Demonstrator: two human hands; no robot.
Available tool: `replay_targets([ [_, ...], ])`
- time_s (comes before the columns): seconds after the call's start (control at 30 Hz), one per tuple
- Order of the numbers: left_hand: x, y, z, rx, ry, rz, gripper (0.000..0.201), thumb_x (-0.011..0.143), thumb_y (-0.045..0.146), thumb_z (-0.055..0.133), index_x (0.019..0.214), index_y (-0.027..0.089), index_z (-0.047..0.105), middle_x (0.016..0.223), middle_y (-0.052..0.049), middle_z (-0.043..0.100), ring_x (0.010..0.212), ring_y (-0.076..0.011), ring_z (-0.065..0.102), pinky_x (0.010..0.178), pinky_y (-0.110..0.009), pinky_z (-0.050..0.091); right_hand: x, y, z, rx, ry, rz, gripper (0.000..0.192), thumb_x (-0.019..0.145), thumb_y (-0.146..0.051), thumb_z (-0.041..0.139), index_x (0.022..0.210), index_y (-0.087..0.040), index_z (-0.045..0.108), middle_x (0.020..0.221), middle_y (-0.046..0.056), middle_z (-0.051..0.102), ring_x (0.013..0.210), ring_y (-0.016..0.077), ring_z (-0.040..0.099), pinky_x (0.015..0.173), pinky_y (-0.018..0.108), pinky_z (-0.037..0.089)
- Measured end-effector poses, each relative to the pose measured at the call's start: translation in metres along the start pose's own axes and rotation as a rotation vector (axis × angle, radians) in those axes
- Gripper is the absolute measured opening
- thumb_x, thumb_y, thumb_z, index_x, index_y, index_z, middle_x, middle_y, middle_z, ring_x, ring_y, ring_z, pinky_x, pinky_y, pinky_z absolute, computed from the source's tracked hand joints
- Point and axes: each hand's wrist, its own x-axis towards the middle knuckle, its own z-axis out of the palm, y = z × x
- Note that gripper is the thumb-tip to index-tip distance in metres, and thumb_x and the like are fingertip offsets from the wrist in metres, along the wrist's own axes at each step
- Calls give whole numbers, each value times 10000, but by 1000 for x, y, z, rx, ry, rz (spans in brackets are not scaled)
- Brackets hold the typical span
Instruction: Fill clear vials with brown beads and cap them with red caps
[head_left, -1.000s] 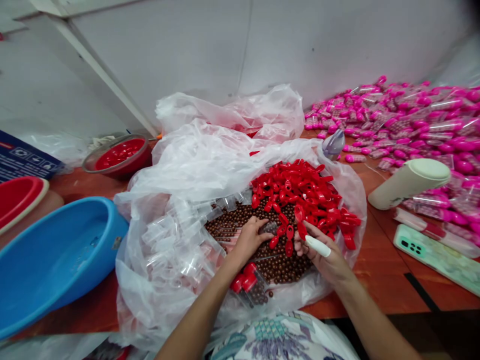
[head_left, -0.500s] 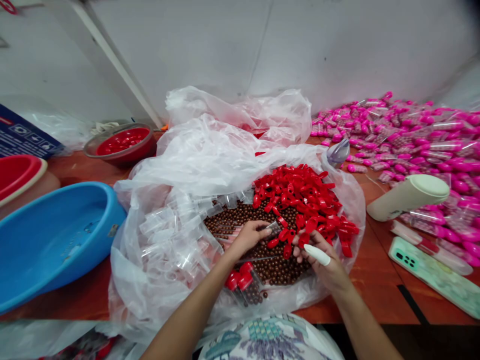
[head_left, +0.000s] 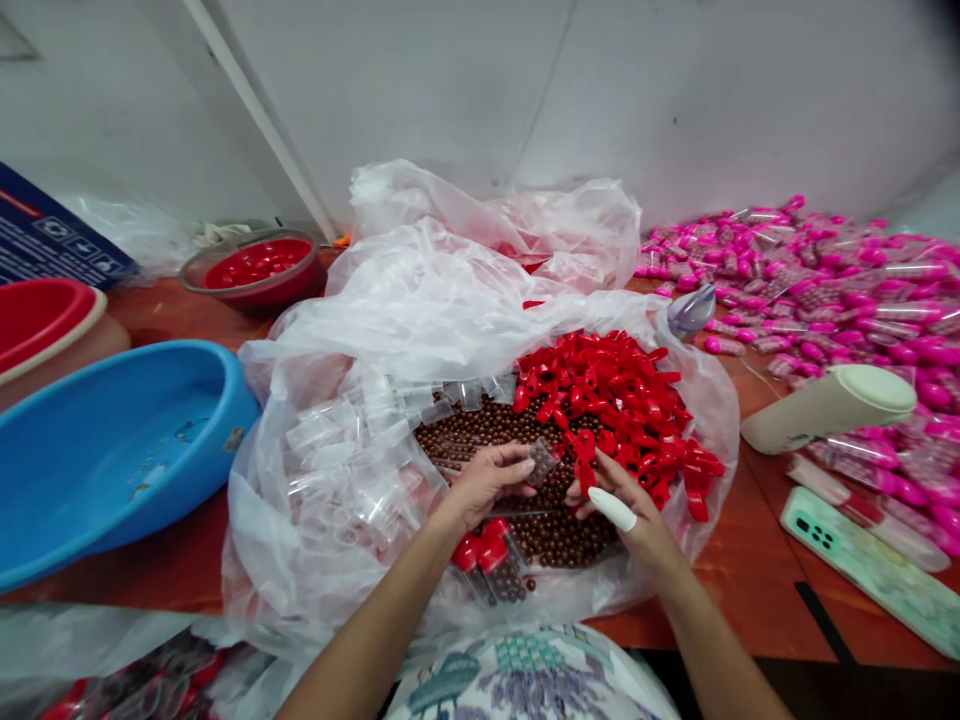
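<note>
Holding a clear tube (head_left: 541, 460) in your left hand (head_left: 486, 482) over the brown beads (head_left: 480, 435) mid-desk, you are pinching a red cap (head_left: 583, 462) in your right hand (head_left: 611, 498); tilting the tube is risking spilled beads, and a loose pinch is risking dropping the cap.

The left hand (head_left: 486, 482) holds a small clear tube (head_left: 541, 461) filled with brown balls. The right hand (head_left: 626, 510) pinches a red cap (head_left: 584, 462) just beside the tube. Under both hands is a plastic bag (head_left: 390, 320) with brown balls (head_left: 480, 432), red caps (head_left: 615, 390) and empty clear tubes (head_left: 352, 450). A blue tub (head_left: 112, 450) sits on the counter (head_left: 750, 560).
</note>
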Motion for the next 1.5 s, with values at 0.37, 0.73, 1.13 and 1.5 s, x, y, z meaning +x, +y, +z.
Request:
replay_targets([
  [0.37, -31, -4, 2, -22, 18, 14, 417, 624, 233, 749, 1027, 162, 669, 1181, -96, 572, 938, -188, 567, 708, -272, 519, 13, -15, 13, -133, -20, -47, 269, 800, -307, 560, 1060, -239, 568, 1031, 41, 627, 770, 152, 583, 704, 288, 480],
  [0.73, -38, -11, -1, -43, 50, 17, 437, 605, 246, 762, 1017, 139, 664, 1073, -99, 624, 925, -207, 579, 729, -302, 509, 14, -8, 9, -295, -114, -110, 294, 815, -324, 565, 1097, -243, 544, 1105, 39, 619, 1008, 198, 572, 922, 370, 421],
  [1.13, -43, -6, 5, -24, 94, 95, 446, 637, 276, 742, 1047, 122, 655, 1078, -120, 635, 902, -198, 592, 750, -305, 506, 1, -3, 1, -337, -148, 63, 475, 785, -379, 601, 1236, -253, 524, 1065, 59, 653, 947, 204, 597, 875, 379, 446],
  [1.5, -43, -12, 2, -59, 43, 76, 408, 657, 243, 730, 1041, 125, 655, 1029, -96, 647, 841, -162, 594, 727, -277, 506, -2, -11, 11, -56, -362, 233, 689, 835, -321, 527, 1417, -249, 166, 910, 55, 649, 681, 133, 599, 655, 311, 494],
])
